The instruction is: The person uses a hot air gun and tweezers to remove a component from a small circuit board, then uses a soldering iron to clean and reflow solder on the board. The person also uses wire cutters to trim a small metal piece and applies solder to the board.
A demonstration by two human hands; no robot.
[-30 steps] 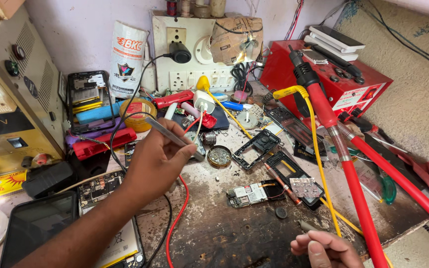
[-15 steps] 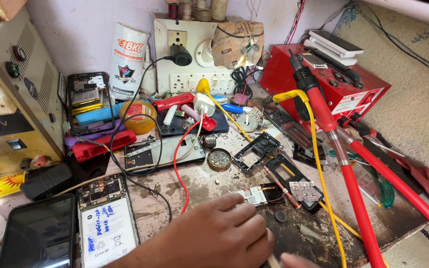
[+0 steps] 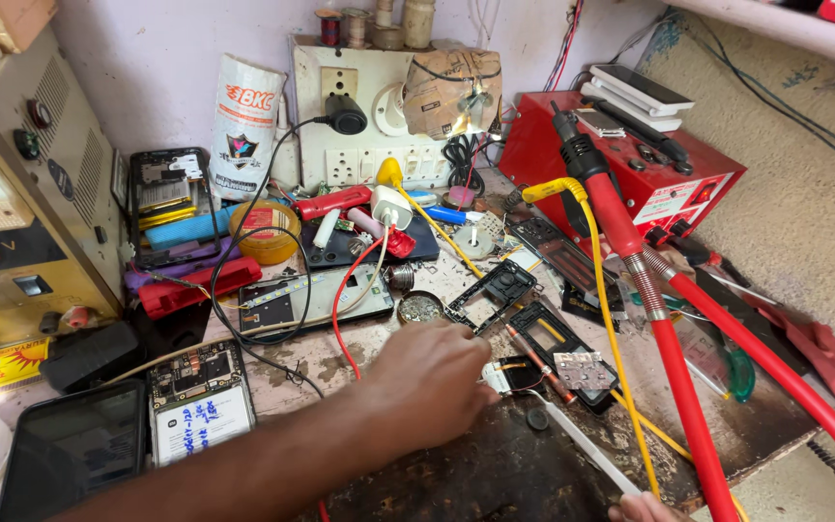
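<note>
My left hand (image 3: 427, 382) reaches in from the lower left, back up and fingers curled. Its fingertips press on a small circuit board (image 3: 506, 375) that lies on the dark, stained bench top (image 3: 495, 464). Only the knuckles of my right hand (image 3: 642, 508) show at the bottom edge. That hand holds a slim white tool (image 3: 587, 447), whose tip points up-left at the small board. Just right of the board lie a brown-tipped probe (image 3: 533, 360) and a black phone frame (image 3: 558, 333) with a silvery shield plate (image 3: 584, 370).
A thick red hose with a black nozzle (image 3: 664, 338) and a yellow cable (image 3: 616, 358) cross the right side. A red box (image 3: 630, 169) stands behind them. Open phones (image 3: 195, 401), a socket panel (image 3: 359, 145), tape roll (image 3: 263, 230) and a beige power supply (image 3: 21, 222) crowd the left and back.
My left hand dropped from the back of the bench, where it held a pen-like tool, down and right onto the small board. The right hand slid lower, now holding the white tool.
</note>
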